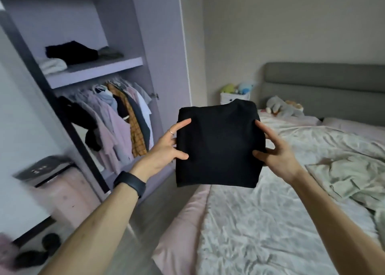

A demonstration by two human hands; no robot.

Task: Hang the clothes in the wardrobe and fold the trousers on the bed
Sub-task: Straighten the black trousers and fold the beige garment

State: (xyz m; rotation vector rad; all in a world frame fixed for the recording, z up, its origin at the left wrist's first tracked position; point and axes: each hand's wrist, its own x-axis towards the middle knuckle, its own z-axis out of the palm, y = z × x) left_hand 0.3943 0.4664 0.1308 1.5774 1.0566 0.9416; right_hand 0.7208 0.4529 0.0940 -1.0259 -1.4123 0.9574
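Black folded trousers (218,147) sit pinched between left hand (163,149) and right hand (278,151).

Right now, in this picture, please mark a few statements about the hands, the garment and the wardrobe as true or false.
1. The left hand and the right hand hold the folded black garment in the air. True.
2. The wardrobe is closed. False: it is open, with shirts hanging inside.
3. A black wristband is on the left wrist. True.
4. The wardrobe shelf holds nothing. False: folded clothes lie on it.
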